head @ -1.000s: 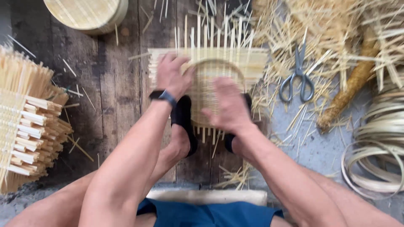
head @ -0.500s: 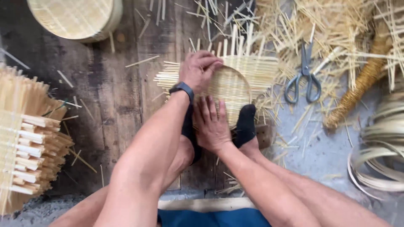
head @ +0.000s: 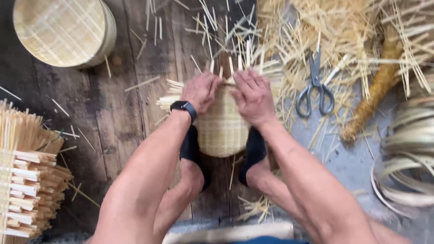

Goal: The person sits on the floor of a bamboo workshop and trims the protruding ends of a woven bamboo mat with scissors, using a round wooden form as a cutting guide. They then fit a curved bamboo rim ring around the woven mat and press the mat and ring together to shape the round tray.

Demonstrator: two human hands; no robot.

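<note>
A small woven bamboo basket (head: 221, 129) stands on the wooden floor between my two feet in black socks, with loose strip ends sticking out at its far side. My left hand (head: 202, 91), with a black wristband on the wrist, presses on the basket's upper left rim. On the upper right rim rests my right hand (head: 253, 96), fingers spread over the strips. Both hands grip the weave; the basket's top edge is hidden under them.
A finished round bamboo lid (head: 61, 31) lies at the top left. Stacked woven mats (head: 25, 180) stand at the left edge. Grey scissors (head: 315, 92) lie to the right among bamboo offcuts, with coiled strips (head: 407, 158) at the far right.
The flat woven piece has been turned up into a basket shape between my feet. Both hands moved onto its far rim, side by side.
</note>
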